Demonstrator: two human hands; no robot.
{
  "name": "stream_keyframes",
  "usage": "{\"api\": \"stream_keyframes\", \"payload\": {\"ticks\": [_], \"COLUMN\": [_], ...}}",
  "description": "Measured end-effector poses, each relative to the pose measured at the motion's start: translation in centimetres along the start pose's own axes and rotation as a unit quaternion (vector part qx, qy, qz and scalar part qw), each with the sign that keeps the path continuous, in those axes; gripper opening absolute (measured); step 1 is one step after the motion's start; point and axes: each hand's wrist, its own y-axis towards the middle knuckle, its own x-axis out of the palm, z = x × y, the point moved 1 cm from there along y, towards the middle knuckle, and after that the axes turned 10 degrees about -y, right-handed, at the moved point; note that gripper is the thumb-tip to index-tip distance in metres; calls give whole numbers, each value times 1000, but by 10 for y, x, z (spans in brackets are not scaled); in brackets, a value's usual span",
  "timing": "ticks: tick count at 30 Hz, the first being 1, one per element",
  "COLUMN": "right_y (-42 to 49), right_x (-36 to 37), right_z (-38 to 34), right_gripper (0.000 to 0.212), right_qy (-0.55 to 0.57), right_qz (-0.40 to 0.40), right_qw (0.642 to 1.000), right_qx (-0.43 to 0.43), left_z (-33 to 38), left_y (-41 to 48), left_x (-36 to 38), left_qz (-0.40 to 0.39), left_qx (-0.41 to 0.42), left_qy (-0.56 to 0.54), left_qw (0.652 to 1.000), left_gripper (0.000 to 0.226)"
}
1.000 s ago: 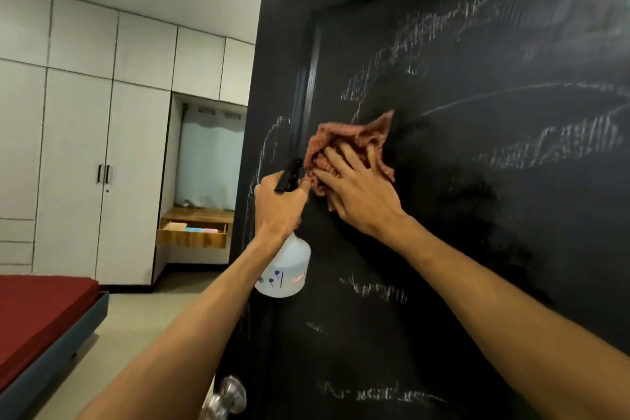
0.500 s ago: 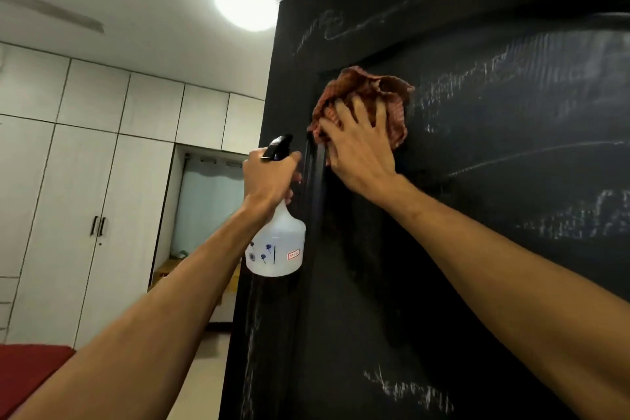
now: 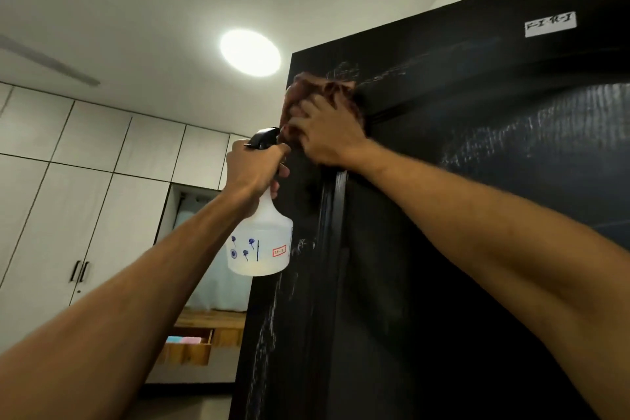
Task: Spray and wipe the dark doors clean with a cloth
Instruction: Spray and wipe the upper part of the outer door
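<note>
A tall dark door (image 3: 443, 249) fills the right side, streaked with white chalky marks. My right hand (image 3: 327, 133) presses a reddish-brown cloth (image 3: 320, 89) flat against the door's top left corner, fingers spread over it. Just left of it, my left hand (image 3: 254, 170) grips the neck of a white spray bottle (image 3: 260, 242) with a black trigger head; the bottle hangs close to the door's left edge. Part of the cloth is blurred and hidden behind my right hand.
A white label (image 3: 549, 24) is stuck near the door's top. White wardrobe doors (image 3: 68, 198) line the far wall, with a wooden niche and open drawer (image 3: 191, 348) beside them. A round ceiling light (image 3: 250, 53) glows overhead.
My right hand slid the cloth up the door from its middle panel to the top left corner. My left hand rose with the bottle, and my view tilted upward.
</note>
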Motion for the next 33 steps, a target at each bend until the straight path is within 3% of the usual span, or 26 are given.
{"api": "stream_keyframes", "payload": {"ticks": [3, 7, 8, 12, 16, 17, 21, 25, 27, 30, 32, 33], "right_y": [25, 38, 41, 47, 44, 46, 62, 59, 48, 18, -6, -14], "right_x": [-1, 19, 19, 15, 32, 33, 32, 55, 50, 32, 26, 26], "right_z": [35, 1, 7, 54, 28, 32, 67, 32, 52, 101, 108, 99], "right_gripper": [46, 48, 48, 50, 52, 51, 51, 44, 47, 54, 54, 54], "right_qy": [-23, -4, 10, -21, -7, -2, -62, -23, -28, -77, -99, -104], "right_qz": [15, -25, -29, -13, -43, -45, -24, -54, -36, -13, -2, -1], "right_qw": [992, 999, 999, 993, 999, 999, 992, 998, 999, 980, 972, 977], "right_qx": [125, -27, -26, 114, -23, -22, 110, -32, 26, 183, 213, 184], "left_z": [-1, 5, 6, 8, 11, 10, 1, -12, -18, -28, -33, -34], "left_y": [16, 31, 34, 55, 71, 74, 87, 92, 91, 85, 83, 80], "left_x": [-2, 2, 4, 10, 23, 26, 32, 36, 39, 39, 42, 45], "left_qz": [-3, -1, 0, 11, 6, 2, -24, -26, -42, -62, -73, -80], "left_qx": [0, 24, 26, 10, 20, 23, 38, 27, 28, 22, 7, 2], "left_qy": [12, 12, 9, 12, 0, -3, -15, -34, -40, -45, -61, -67], "left_qw": [1000, 1000, 1000, 1000, 1000, 1000, 999, 999, 998, 997, 995, 995], "left_gripper": [23, 18, 19, 30, 35, 36, 40, 36, 31, 7, 10, 13]}}
